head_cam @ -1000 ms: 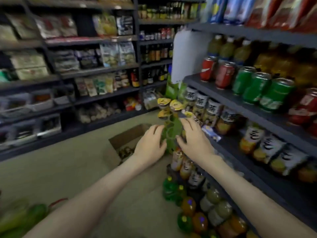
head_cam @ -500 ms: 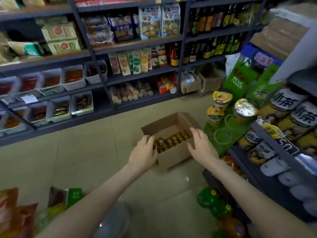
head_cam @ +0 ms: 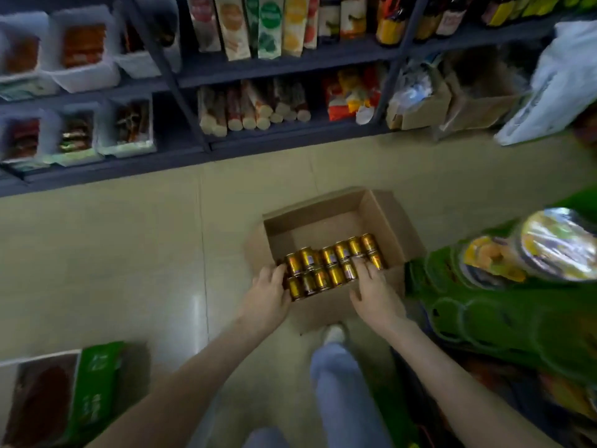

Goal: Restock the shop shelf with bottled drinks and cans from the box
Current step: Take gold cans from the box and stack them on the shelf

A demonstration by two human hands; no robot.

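Centre frame: open brown cardboard box [head_cam: 311, 225], gold cans [head_cam: 330, 266] inside. Left hand [head_cam: 267, 297] half-curled against cans, grasp indeterminate; right hand [head_cam: 376, 294] fingers flat on cans.

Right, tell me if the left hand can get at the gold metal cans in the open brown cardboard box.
Probably yes. The left hand touches the left end of the gold metal cans; the open brown cardboard box leaves them uncovered from above.
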